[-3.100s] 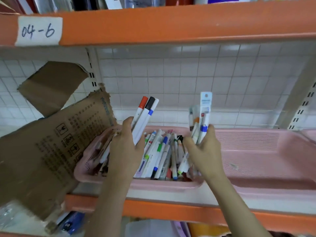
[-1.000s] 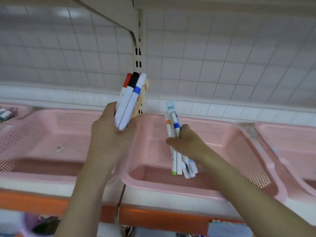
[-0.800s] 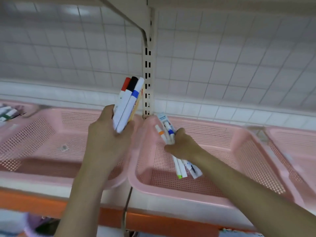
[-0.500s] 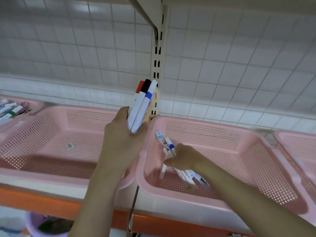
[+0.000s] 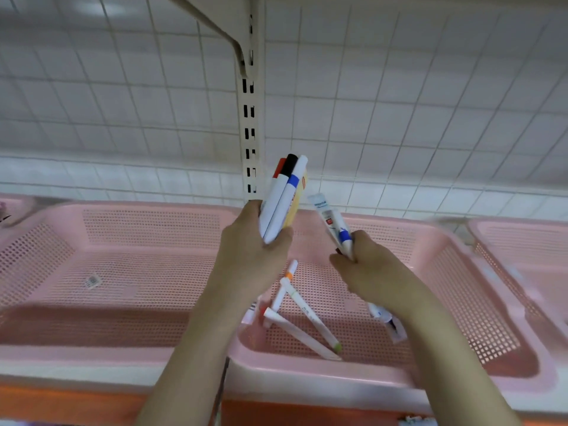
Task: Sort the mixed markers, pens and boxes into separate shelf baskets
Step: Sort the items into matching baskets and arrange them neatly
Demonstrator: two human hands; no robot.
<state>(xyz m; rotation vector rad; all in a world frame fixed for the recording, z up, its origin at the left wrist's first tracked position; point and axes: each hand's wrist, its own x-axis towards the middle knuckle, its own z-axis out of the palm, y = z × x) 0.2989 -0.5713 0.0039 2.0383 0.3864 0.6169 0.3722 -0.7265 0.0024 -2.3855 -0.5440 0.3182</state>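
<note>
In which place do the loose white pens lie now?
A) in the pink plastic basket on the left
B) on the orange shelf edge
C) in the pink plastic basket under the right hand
C: the loose white pens lie on the mesh floor of the pink plastic basket below the right hand; the left pink basket holds only a small sticker.

Several pens (image 5: 302, 315) now loose in the basket (image 5: 461, 302), released.

Back wall: white wire grid panel (image 5: 399, 103) over pale tiles, running the whole width.
Upright: cream slotted post (image 5: 250, 124) at centre, a bracket arm angling up to the left.
Shelf edge: orange front strip (image 5: 76, 404) along the near side, white lip above it.
Light: soft glare, upper left.
</note>
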